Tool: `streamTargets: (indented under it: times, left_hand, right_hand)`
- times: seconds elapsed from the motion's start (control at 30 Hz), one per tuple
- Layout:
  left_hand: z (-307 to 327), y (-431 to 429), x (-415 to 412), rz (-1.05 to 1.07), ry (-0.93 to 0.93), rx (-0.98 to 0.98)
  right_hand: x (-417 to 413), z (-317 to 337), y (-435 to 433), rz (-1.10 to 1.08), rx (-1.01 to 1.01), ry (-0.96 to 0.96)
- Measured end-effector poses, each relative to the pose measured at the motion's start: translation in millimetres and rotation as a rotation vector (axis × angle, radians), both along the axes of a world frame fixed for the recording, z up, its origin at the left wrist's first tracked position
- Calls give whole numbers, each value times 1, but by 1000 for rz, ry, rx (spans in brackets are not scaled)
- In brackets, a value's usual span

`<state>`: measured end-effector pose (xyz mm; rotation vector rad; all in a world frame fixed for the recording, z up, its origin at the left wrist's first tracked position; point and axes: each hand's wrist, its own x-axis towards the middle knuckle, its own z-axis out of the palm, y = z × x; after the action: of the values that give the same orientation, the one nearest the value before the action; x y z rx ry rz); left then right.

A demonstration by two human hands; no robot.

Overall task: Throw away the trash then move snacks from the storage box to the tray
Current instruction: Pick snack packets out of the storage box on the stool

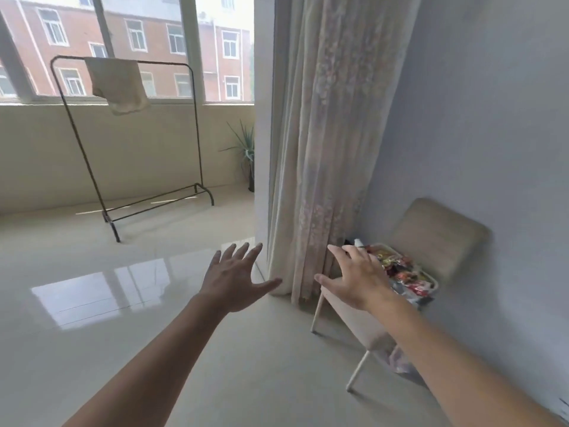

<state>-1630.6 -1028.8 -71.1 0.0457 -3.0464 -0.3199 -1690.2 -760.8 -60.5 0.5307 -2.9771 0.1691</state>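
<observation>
A pale storage box (432,280) full of colourful snack packets (403,274) sits on the seat of a beige chair (437,238) by the right wall. My right hand (357,280) is stretched out in front of the box's left end, fingers spread, holding nothing. My left hand (235,278) hovers over the floor to the left of the curtain, also spread and holding nothing. The hand hides part of the box. No tray or trash bin is in view.
A long patterned curtain (326,149) hangs just left of the chair, reaching the floor. A black clothes rack (197,127) with a cloth stands by the window at the back left. A potted plant (246,149) is behind the wall edge. Glossy tiled floor (123,303) spreads ahead.
</observation>
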Motion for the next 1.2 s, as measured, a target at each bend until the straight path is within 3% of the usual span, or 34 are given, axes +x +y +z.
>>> streamTargets:
  times: [0.2, 0.43, 0.93, 1.2]
  left_hand:
    - [-13, 99, -57, -144, -2, 30]
    - [-23, 140, -117, -280, -25, -5]
    - [-63, 177, -333, -584, -13, -16]
    - [-59, 212, -387, -749, -25, -21]
  right_hand:
    - [-17, -7, 121, -199, -45, -7]
    - [-37, -39, 185, -366, -67, -79]
    - [-148, -64, 217, -654, -111, -79]
    - [-180, -78, 205, -743, -143, -111]
